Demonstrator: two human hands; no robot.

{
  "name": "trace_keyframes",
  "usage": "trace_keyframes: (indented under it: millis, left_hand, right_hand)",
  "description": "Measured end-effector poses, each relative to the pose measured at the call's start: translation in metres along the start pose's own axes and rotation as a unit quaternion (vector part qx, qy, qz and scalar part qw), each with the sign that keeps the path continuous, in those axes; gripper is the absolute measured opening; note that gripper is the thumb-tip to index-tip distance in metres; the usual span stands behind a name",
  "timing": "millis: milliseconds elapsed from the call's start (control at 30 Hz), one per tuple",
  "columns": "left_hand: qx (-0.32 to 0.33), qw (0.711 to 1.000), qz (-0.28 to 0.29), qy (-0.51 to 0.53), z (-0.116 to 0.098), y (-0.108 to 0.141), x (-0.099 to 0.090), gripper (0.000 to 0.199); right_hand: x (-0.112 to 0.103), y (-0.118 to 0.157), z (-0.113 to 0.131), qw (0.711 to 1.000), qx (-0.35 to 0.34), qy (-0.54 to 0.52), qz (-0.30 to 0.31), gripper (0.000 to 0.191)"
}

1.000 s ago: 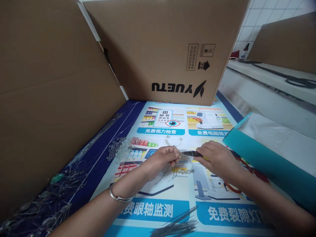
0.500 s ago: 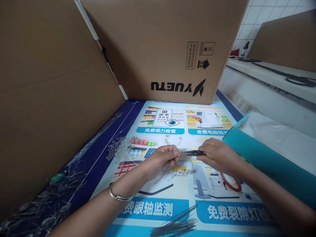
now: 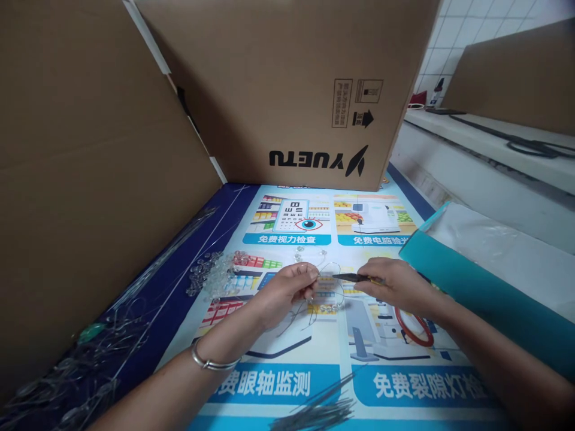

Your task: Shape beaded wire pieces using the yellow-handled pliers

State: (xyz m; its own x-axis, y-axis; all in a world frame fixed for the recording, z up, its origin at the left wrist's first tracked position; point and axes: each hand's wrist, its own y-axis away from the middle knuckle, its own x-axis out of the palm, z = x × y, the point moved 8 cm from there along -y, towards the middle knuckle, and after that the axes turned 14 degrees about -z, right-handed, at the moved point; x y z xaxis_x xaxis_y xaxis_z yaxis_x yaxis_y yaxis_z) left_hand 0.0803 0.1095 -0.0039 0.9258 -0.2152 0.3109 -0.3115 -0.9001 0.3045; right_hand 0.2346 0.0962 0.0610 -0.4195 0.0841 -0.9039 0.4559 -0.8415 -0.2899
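On printed mat (image 3: 381, 239): cardboard panels (image 3: 287, 96); tiled wall (image 3: 476, 36) behind.

And there it was: a slim, shiny, silver-coloured bangle (image 3: 221, 366), rounded, with a small join, circling behind the left hand (image 3: 286, 292)!

White tiled wall (image 3: 474, 30), pale ledge (image 3: 494, 140), 1 blue table (image 3: 233, 209).

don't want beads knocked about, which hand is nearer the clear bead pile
Left. The left hand is right of the bead pile; the right hand, holding pliers, is farther right.
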Motion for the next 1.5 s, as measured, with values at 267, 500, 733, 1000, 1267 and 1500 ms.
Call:
trace_keyframes:
  millis: [267,500,733,1000,1267,1500]
  left_hand:
    - [-0.053,0.998,0.026,0.005,0.007,0.000,0.001,0.017]
    - [-0.022,0.998,0.062,-0.004,0.001,0.003,0.008,0.016]
    - [-0.007,0.995,0.100,-0.001,-0.003,0.008,0.013,0.015]
    - [0.021,0.994,0.053,-0.088,-0.003,0.008,0.014,0.019]
    - [0.054,0.988,0.041,-0.141,-0.009,0.012,0.016,0.019]
    - [0.057,0.987,0.019,-0.146,-0.009,0.010,0.014,0.019]
  right_hand:
    - [-0.007,0.002,-0.001,0.989,-0.045,0.113,-0.081,0.026]
    - [-0.010,0.005,0.020,0.994,-0.069,-0.079,0.025,0.023]
    - [-0.011,0.002,0.005,0.979,-0.052,-0.190,0.051,0.025]
    - [-0.006,0.004,0.019,0.993,-0.085,0.064,-0.059,0.027]
    - [-0.006,0.005,0.030,0.983,-0.098,0.134,-0.075,0.024]
    - [-0.003,0.006,0.034,0.969,-0.130,0.188,-0.097,0.022]
